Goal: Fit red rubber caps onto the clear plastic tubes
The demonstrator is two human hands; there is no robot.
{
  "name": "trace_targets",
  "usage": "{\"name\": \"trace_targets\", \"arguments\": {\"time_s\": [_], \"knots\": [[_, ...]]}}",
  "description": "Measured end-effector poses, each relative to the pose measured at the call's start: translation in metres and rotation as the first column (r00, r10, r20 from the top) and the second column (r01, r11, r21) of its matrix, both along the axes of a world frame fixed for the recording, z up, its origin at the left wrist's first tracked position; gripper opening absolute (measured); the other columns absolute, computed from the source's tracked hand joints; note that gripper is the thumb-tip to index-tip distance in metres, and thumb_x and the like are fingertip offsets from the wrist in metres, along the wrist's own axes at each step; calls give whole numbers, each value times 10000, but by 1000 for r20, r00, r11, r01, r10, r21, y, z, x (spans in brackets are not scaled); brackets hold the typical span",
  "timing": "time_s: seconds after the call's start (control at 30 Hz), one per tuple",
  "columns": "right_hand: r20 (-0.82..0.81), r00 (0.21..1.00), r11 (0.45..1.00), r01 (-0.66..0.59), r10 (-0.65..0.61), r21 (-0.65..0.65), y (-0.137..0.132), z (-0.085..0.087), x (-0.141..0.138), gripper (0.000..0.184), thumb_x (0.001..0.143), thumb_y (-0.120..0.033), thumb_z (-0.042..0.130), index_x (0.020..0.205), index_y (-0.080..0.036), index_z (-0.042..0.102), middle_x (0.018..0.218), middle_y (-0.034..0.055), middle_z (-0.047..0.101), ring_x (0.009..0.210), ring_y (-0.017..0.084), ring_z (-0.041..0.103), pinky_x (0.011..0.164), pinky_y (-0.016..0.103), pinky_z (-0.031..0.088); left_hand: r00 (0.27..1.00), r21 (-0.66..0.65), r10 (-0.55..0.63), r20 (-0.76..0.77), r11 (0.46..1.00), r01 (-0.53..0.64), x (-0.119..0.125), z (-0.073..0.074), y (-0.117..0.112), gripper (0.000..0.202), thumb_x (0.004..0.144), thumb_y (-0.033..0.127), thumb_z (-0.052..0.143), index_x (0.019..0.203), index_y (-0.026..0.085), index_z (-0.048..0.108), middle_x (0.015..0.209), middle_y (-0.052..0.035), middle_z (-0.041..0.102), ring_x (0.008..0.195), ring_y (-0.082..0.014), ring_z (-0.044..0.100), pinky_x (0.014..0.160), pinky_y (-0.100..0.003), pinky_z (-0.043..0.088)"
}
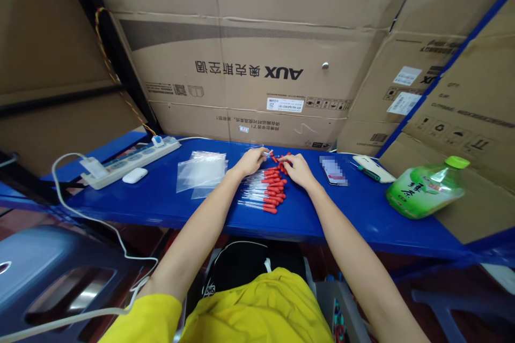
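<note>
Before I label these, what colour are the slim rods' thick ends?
Thick ends: red, head view.

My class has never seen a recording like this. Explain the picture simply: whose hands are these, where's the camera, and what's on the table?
No machine here: the bare left hand and right hand belong to someone wearing the camera on their head, so this single view looks forward and down past the arms. On the blue table lies a pile of clear sticks with red ends. Left of it are plastic bags, a small white case and a power strip; right, a phone and a green bottle. Both hands work at the pile's far end; whatever they hold is too small to tell.
</note>
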State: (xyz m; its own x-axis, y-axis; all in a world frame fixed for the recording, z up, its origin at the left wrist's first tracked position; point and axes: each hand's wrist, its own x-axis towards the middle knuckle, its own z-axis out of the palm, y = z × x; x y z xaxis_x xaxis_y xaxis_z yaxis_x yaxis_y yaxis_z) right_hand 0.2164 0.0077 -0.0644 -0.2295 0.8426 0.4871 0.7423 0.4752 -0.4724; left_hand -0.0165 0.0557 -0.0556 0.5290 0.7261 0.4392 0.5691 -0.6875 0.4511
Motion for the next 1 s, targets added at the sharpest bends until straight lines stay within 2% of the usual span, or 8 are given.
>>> {"name": "trace_targets", "arguments": {"time_s": [0.07, 0.13, 0.27, 0.37, 0.53, 0.77, 0.9, 1.0], "knots": [[48, 998, 999, 38, -40, 32, 1, -2, 5, 305, 924, -140, 539, 1088, -237, 778, 996, 71, 765, 923, 239, 610, 893, 372, 459, 1000, 7, -7, -2, 1000, 7, 2, 1, -1, 292, 920, 108, 500, 1175, 129, 643, 942, -92, 735, 878, -197, 686, 880, -314, 508], [91, 993, 997, 66, -69, 37, -1, 0, 7, 289, 909, -153, 564, 1089, -239, 773, 988, 76, 751, 901, 234, 618, 841, 350, 461, 1000, 4, -5, 4, 1000, 5, 3, 2, -3, 248, 927, 116, 472, 1114, 128, 634, 977, -112, 721, 901, -213, 676, 884, -334, 507], [170, 984, 996, 56, -43, -72, -10, 9, 8, 210, 870, -253, 665, 1056, -257, 761, 927, 39, 740, 840, 206, 645, 725, 296, 434, 998, -20, 20, 52, 1000, -19, 7, 7, -10, 178, 966, 162, 402, 1002, 162, 576, 1022, -113, 692, 953, -231, 649, 900, -363, 491], [207, 976, 977, 109, -71, -181, -17, 15, 7, 274, 846, -330, 707, 1114, -275, 728, 875, 1, 738, 761, 181, 646, 637, 272, 379, 995, -56, 44, 85, 998, -39, 10, 11, -15, 194, 1014, 269, 379, 962, 182, 545, 1002, -100, 675, 940, -236, 634, 891, -371, 481], [238, 967, 957, 149, -89, -248, -21, 19, 5, 311, 827, -254, 685, 1137, -266, 696, 816, -20, 742, 746, 171, 659, 621, 264, 352, 998, -77, 15, 62, 997, -10, 13, 12, -20, 324, 1052, 424, 359, 911, 196, 542, 938, -79, 674, 887, -229, 624, 856, -354, 467], [169, 963, 962, 235, -211, -142, -21, 22, 6, 204, 853, -315, 650, 1023, -260, 748, 861, 19, 752, 827, 211, 679, 669, 280, 400, 997, -28, -70, 17, 997, 70, 12, 8, -18, 323, 1067, 375, 347, 952, 186, 583, 967, -81, 704, 906, -218, 642, 846, -329, 464], [71, 972, 973, 227, -225, -31, -18, 21, 7, 159, 838, -276, 647, 928, -230, 769, 963, 54, 766, 857, 216, 682, 737, 299, 454, 993, -7, -108, 54, 994, 109, 14, 10, -20, 321, 1073, 364, 345, 1021, 185, 606, 1046, -84, 719, 979, -212, 658, 889, -317, 469], [-80, 983, 985, 167, -164, 36, -16, 21, 5, 172, 869, -271, 617, 935, -208, 763, 916, 56, 770, 769, 194, 676, 740, 304, 488, 990, 7, -124, 65, 992, 123, 15, 13, -22, 321, 1073, 367, 356, 1033, 181, 615, 1050, -81, 723, 987, -207, 661, 895, -309, 474]]}}
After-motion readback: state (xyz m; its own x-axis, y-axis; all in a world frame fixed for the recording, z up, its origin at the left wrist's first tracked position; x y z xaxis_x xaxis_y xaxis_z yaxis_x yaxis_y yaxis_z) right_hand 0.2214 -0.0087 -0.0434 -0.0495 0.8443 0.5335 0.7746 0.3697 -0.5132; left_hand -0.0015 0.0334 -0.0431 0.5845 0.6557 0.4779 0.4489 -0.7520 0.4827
